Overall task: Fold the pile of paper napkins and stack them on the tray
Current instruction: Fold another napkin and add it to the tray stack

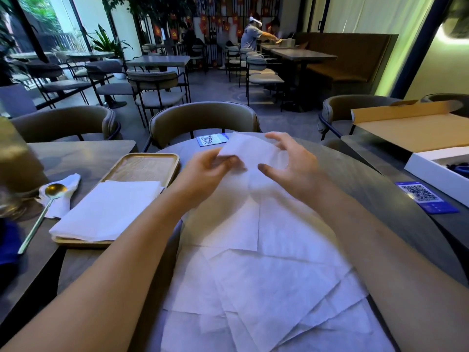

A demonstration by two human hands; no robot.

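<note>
Above the round table (380, 179), a lifted napkin (250, 154) is pinched at its corner by the left hand (205, 174); the right hand (291, 163) hovers spread beside it. Unfolded napkins (266, 270) lie below; folded ones (109, 212) sit on the wooden tray (147, 166).

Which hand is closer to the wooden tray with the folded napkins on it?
The left hand. It is just right of the wooden tray, pinching a napkin above the table. The right hand is farther right, on the other side of that napkin.
</note>
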